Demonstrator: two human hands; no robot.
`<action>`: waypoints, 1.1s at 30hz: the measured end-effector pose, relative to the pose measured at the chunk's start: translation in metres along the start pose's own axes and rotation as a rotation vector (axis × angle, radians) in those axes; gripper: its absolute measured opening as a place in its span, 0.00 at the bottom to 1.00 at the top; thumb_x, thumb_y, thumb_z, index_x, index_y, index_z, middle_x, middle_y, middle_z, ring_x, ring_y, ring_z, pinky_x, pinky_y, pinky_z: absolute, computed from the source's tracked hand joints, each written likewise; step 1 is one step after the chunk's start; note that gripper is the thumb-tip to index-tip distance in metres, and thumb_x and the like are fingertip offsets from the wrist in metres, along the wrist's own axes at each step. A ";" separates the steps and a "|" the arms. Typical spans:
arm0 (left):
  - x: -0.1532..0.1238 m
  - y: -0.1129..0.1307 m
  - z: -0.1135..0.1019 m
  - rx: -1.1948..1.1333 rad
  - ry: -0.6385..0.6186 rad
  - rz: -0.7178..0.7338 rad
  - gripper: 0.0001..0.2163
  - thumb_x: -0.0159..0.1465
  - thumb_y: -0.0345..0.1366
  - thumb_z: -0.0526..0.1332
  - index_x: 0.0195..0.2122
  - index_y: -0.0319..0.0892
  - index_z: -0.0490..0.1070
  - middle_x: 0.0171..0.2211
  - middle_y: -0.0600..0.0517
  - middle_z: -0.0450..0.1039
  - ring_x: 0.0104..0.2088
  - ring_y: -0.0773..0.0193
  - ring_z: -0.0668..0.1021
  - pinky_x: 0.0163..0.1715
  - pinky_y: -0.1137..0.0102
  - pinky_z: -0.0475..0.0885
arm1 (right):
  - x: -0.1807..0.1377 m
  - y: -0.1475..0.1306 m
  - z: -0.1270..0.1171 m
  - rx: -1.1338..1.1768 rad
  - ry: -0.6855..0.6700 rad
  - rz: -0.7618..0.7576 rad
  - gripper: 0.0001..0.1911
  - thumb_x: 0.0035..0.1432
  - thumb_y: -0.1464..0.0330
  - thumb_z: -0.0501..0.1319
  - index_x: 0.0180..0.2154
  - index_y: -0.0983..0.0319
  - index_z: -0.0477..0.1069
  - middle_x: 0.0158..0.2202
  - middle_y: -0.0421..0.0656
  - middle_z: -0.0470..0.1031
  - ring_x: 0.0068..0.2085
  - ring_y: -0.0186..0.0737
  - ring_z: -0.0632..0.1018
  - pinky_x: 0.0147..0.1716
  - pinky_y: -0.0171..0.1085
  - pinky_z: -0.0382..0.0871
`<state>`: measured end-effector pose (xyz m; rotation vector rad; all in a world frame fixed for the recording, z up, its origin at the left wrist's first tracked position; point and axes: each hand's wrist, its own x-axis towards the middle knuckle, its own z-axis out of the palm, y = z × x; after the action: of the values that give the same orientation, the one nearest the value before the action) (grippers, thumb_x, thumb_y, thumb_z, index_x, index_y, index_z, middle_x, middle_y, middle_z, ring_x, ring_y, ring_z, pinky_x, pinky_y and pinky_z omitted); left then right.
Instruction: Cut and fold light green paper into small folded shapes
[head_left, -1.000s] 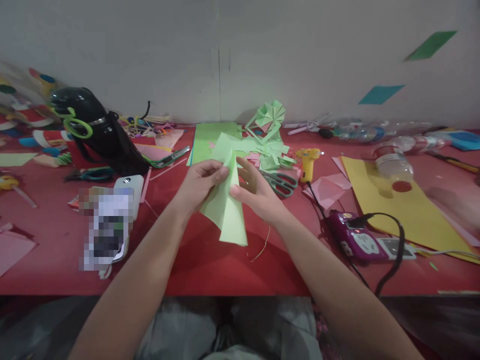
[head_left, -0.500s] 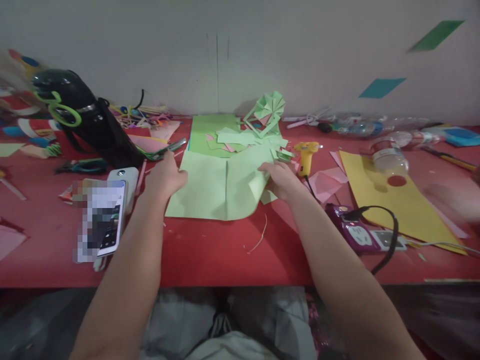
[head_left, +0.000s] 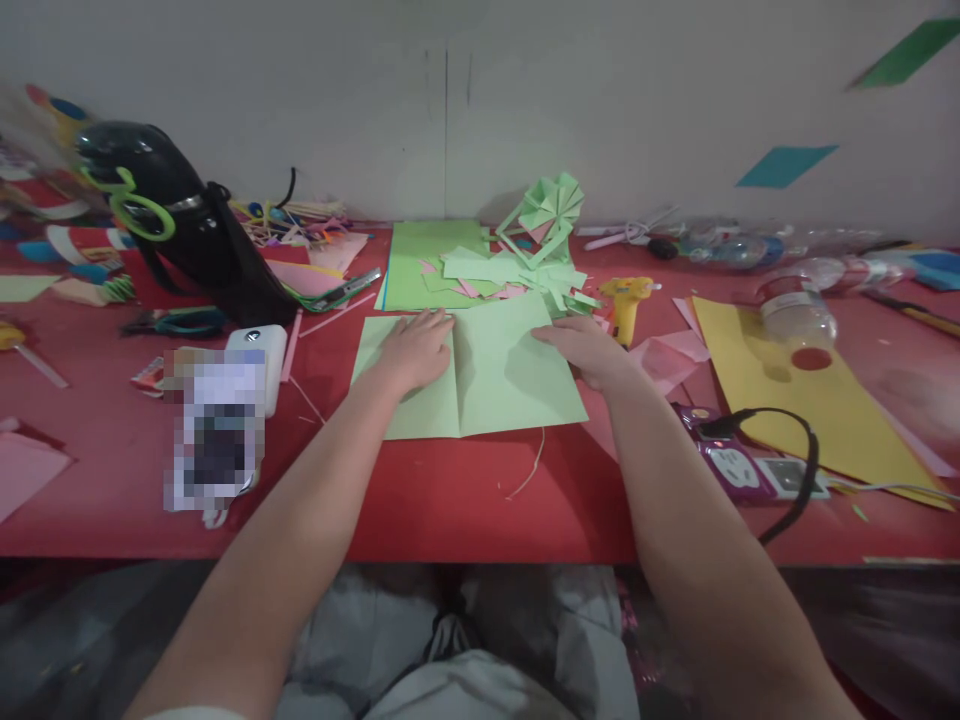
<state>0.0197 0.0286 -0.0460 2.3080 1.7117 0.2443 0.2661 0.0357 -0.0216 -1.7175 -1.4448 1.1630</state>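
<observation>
A light green sheet of paper (head_left: 502,375) with a crease down its middle lies unfolded on the red table. My left hand (head_left: 418,350) rests flat on the left half, its fingertips near the top of the crease. At the sheet's right edge is my right hand (head_left: 581,348), fingers stretched over the paper; its thumb is hard to make out. Behind the sheet are torn light green scraps (head_left: 480,265) on a brighter green sheet (head_left: 416,270). A folded green paper construction (head_left: 551,205) stands beside them, against the wall.
A yellow glue gun (head_left: 626,300) is right of the sheet. Farther right are a purple power strip (head_left: 731,465), yellow paper (head_left: 795,410) and a plastic bottle (head_left: 796,315). On the left are a black bottle-shaped case (head_left: 217,230), a utility knife (head_left: 345,290) and a phone (head_left: 221,430).
My left hand has moved right from beside the knife onto the sheet. The sheet's right half, curled up before, has come down nearly flat, my right hand staying at its edge.
</observation>
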 end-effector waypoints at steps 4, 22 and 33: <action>0.002 -0.002 0.002 -0.010 0.082 -0.007 0.26 0.68 0.32 0.44 0.66 0.36 0.61 0.70 0.42 0.57 0.69 0.54 0.60 0.68 0.56 0.54 | 0.001 0.002 -0.003 -0.374 0.079 -0.105 0.13 0.52 0.66 0.61 0.20 0.58 0.60 0.17 0.36 0.57 0.23 0.37 0.65 0.23 0.37 0.60; 0.002 0.000 0.007 0.041 0.011 -0.054 0.28 0.72 0.41 0.39 0.71 0.39 0.51 0.74 0.45 0.43 0.73 0.52 0.49 0.70 0.51 0.45 | -0.003 -0.001 0.003 -0.693 0.035 -0.086 0.17 0.58 0.67 0.57 0.17 0.59 0.63 0.14 0.44 0.69 0.23 0.41 0.72 0.26 0.37 0.64; 0.003 -0.001 0.007 0.037 0.002 -0.064 0.28 0.72 0.41 0.39 0.72 0.40 0.51 0.74 0.47 0.42 0.73 0.53 0.49 0.71 0.51 0.44 | -0.002 -0.001 0.003 -0.684 0.013 -0.091 0.19 0.59 0.68 0.58 0.16 0.60 0.64 0.14 0.44 0.70 0.22 0.40 0.73 0.26 0.37 0.65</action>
<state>0.0216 0.0306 -0.0534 2.2749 1.8021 0.2049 0.2623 0.0335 -0.0214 -2.0496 -2.0419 0.6321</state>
